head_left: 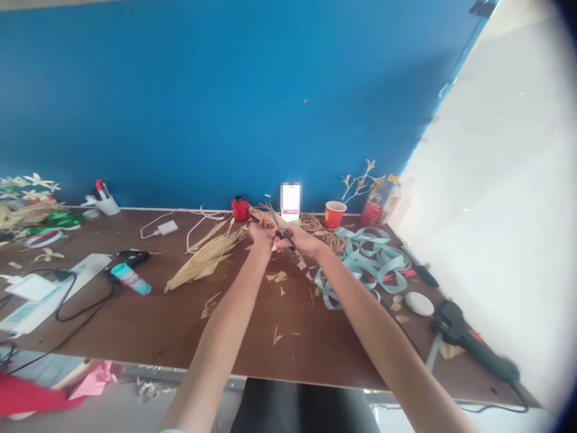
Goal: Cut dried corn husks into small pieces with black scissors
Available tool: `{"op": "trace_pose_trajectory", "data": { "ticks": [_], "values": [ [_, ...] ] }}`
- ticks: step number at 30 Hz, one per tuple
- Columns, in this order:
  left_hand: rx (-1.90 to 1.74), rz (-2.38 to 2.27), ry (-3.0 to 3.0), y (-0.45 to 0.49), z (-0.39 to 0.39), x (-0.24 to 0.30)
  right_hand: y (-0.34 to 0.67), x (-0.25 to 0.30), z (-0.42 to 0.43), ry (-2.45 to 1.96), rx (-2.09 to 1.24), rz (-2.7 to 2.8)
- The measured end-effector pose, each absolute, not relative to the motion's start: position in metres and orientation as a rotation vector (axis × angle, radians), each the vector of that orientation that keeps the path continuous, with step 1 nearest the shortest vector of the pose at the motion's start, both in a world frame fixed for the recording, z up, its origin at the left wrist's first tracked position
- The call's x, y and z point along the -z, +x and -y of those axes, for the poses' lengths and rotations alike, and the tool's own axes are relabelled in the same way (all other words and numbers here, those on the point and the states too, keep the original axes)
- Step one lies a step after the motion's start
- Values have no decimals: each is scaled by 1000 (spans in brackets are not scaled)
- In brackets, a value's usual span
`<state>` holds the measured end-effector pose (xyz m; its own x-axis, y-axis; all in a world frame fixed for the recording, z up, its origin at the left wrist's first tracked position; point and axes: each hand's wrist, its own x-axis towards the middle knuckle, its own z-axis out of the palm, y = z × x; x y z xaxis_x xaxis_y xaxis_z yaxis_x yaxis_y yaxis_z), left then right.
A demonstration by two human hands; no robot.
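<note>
My right hand [301,239] is closed around a pair of dark-handled scissors [285,235], whose blades point up and to the left, away from me. Close beside it, my left hand [262,231] has its fingers bent together by the blades. A small pale scrap shows below those fingers, but what they pinch is too small to make out. Left of the hands lies a bundle of dried corn husks [202,263]. Brown husk strips [318,224] are heaped behind the right hand, and small cut husk bits [277,276] are scattered on the brown table [270,343].
Tangled light-blue ribbon [360,258] lies right of my arm, near a glue gun [473,343] and a white disc [419,304]. A red paper cup [335,214], a bottle [381,201] and a red pot [240,208] line the blue wall. A power strip [85,273] and turquoise tube [130,278] lie left.
</note>
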<state>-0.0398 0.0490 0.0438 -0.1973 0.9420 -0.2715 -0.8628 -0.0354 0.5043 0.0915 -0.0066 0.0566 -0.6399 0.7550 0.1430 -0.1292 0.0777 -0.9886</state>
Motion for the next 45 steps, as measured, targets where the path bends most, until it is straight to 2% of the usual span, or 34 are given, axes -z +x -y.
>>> {"op": "trace_pose_trajectory", "data": {
  "ticks": [5,7,10,14,21,32,36,41,43,45],
  "values": [
    [-1753,-592,58,-53,-52,-71,124,-62,2,-801,-1597,1723],
    [-1734,-703,247,-56,-45,-70,129,-63,-1,-902,-1494,1675],
    [-1502,-969,768,-53,-25,-54,132,-65,-5,-1075,-1347,1594],
    [-1342,-1075,1264,-39,9,-26,137,-66,-7,-1179,-1197,1671],
    [-1303,-1124,1546,-19,39,-11,147,-68,-5,-1132,-984,1929],
    [-1331,-1078,1524,-17,41,-12,145,-72,-4,-1035,-940,1987],
    [-1430,-965,1067,-8,20,-14,134,-69,-11,-1095,-972,1681],
    [-1730,-847,502,-25,-19,-25,75,-47,-2,-1133,-1075,880],
    [-1824,-895,505,-41,-32,-26,46,-29,12,-1127,-1039,819],
    [-1878,-984,578,-58,-40,-24,25,-10,27,-1076,-1044,1037]
  ]
}}
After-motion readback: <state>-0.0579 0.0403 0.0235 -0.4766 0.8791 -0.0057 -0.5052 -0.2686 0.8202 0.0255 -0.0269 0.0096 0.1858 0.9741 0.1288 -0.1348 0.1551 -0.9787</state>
